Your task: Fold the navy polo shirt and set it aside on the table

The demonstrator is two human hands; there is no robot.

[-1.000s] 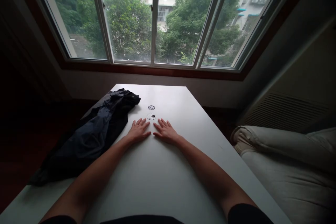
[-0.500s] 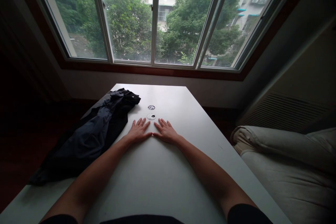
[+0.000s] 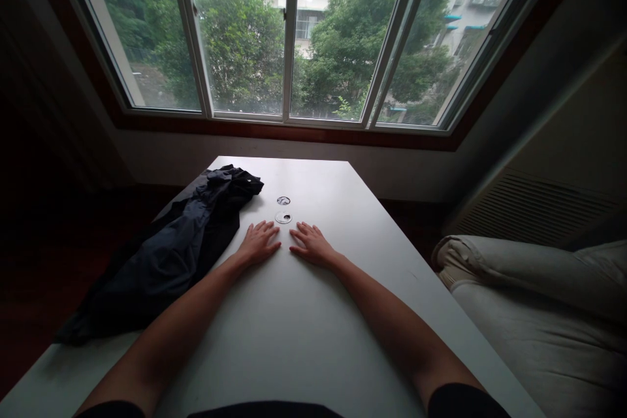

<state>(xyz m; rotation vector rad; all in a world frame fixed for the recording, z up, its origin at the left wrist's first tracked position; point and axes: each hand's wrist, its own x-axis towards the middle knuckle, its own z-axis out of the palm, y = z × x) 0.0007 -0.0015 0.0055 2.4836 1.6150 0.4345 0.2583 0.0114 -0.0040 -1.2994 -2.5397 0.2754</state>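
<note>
My left hand (image 3: 258, 243) lies flat on the white table (image 3: 313, 326), palm down, fingers stretched out and holding nothing. My right hand (image 3: 312, 243) lies flat beside it in the same way, a small gap between the two thumbs. A crumpled dark garment (image 3: 171, 255) is spread along the table's left side, close to my left hand but not touching it. Just beyond my fingertips sit two small round cable grommets (image 3: 283, 217) set in the tabletop.
A large window (image 3: 294, 32) with trees and buildings outside spans the far wall. A pale cushioned seat (image 3: 529, 300) stands to the right of the table. The floor to the left is dark.
Both hands have stayed flat on the table; the thumbs have drawn slightly apart. The garment has not moved.
</note>
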